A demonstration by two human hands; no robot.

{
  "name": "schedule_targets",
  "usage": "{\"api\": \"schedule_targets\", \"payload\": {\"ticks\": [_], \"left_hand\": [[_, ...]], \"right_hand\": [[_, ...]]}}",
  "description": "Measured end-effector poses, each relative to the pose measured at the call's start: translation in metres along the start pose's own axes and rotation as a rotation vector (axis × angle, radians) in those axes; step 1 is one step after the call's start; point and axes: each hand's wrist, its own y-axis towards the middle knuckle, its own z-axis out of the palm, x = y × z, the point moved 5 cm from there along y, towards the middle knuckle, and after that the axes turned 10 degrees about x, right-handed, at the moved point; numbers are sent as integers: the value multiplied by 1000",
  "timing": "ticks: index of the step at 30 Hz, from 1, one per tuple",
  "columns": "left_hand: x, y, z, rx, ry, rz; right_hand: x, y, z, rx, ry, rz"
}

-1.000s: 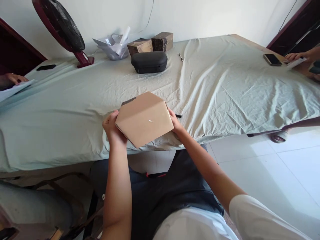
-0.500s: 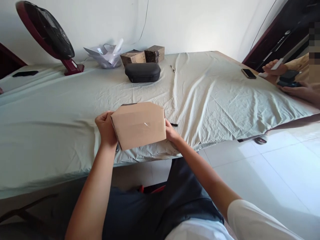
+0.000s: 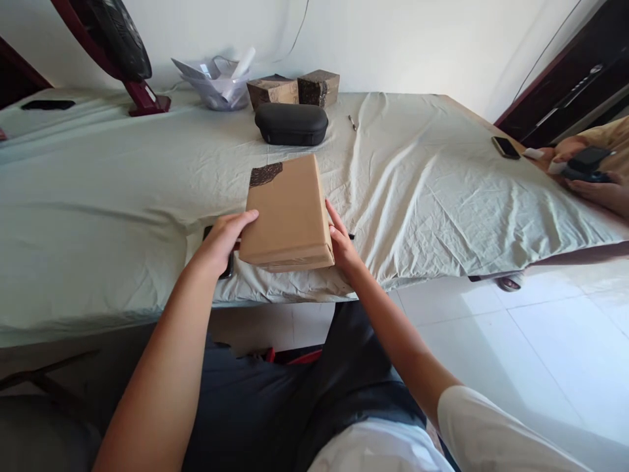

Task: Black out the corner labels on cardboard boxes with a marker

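Between my two hands is a brown cardboard box [image 3: 287,213], tilted near the front edge of the cloth-covered table [image 3: 417,216]. A dark scribbled patch marks its far left corner. My left hand [image 3: 226,239] grips the left side, thumb on the top face and the other fingers mostly hidden beneath. On the right side my right hand [image 3: 343,242] presses with its fingers along the wall. A black phone [image 3: 227,267] lies on the cloth, partly covered by my left hand. The tip of a dark pen-like thing [image 3: 351,236] shows just beyond my right hand.
Behind the box lie a black zip case [image 3: 291,124], two patterned boxes [image 3: 318,88], a clear plastic basket [image 3: 216,92] and a fan [image 3: 142,98]. A small pen-like item [image 3: 352,122] rests farther back. At right, another person's hands [image 3: 594,180] hold a dark device near a phone [image 3: 505,147].
The box has turned in my hands, so its marked face now shows upward. My left hand has shifted, its thumb now lying on top. The view has tipped slightly downward.
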Motion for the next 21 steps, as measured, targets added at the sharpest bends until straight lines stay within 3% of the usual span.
{"api": "schedule_targets", "payload": {"ticks": [3,6,9,13,17,21], "left_hand": [[13,-13,15,42,87,-211],[21,-21,28,50,75,-257],[24,-22,34,21,-14,-220],[20,-18,31,-1,-116,-182],[13,-11,23,-46,-140,-149],[4,-14,20,-140,-138,18]], "right_hand": [[21,-8,6,-81,-118,-100],[42,-17,22,-72,-210,-111],[65,-23,39,-39,-290,-59],[92,-32,49,-92,-346,-74],[94,-42,43,-183,-387,-52],[86,-48,35,-266,-326,32]]}}
